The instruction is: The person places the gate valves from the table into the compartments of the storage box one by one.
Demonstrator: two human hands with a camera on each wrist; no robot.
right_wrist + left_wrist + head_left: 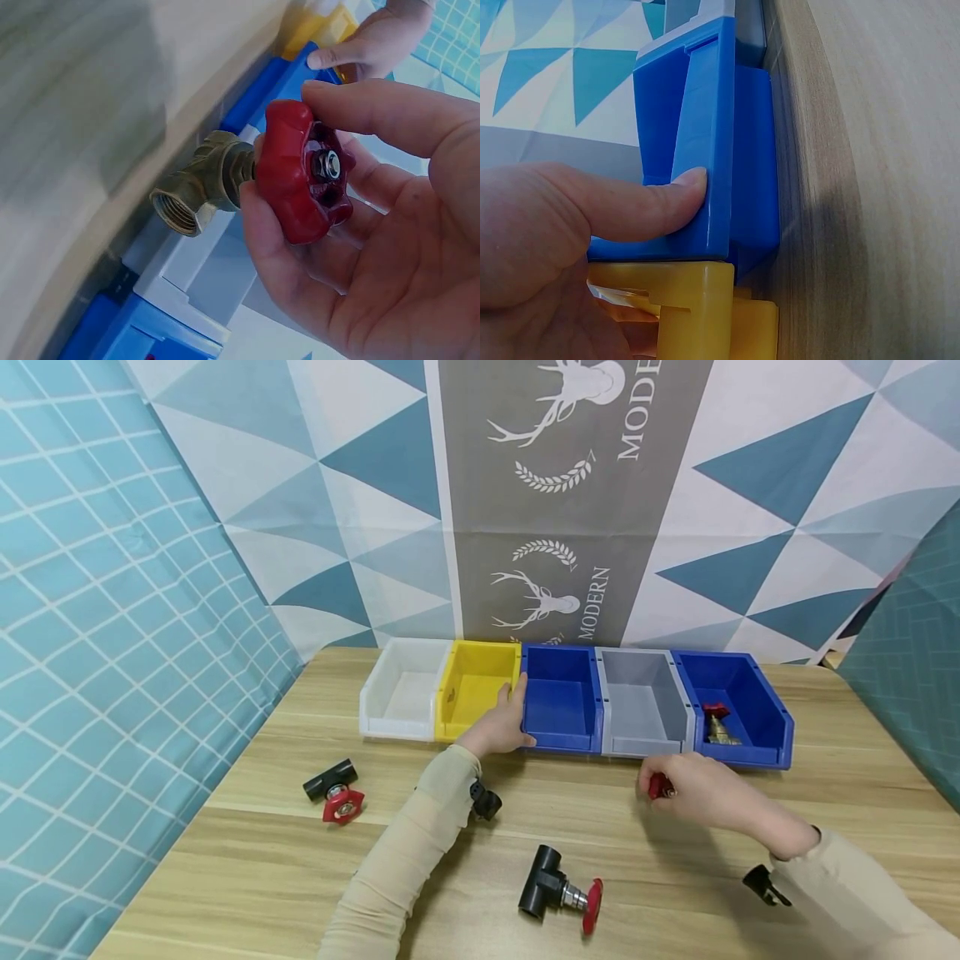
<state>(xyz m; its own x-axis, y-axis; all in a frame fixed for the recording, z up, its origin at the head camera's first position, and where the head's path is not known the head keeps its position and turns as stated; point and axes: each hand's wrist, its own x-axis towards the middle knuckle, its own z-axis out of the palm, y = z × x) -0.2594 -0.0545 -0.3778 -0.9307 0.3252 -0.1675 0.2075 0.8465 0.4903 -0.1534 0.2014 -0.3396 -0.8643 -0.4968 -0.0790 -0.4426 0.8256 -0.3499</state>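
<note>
My left hand (498,722) straddles the walls between the yellow bin (480,647) and the middle blue bin (562,742). Its thumb presses on the blue bin's front rim in the left wrist view, while the other fingers reach into the yellow side, partly hidden. With thumb and fingers round its red handwheel (289,172), my right hand (697,789) holds a brass valve (214,176). The valve's threaded opening faces away from the palm, and the hand is just in front of the grey bin (648,746).
A white bin (397,729) ends the row at left; the right blue bin (780,731) contains another red-handled brass valve (718,725). Two black tee fittings with red handwheels lie on the wooden table, one at left (330,779), one near the front (542,883).
</note>
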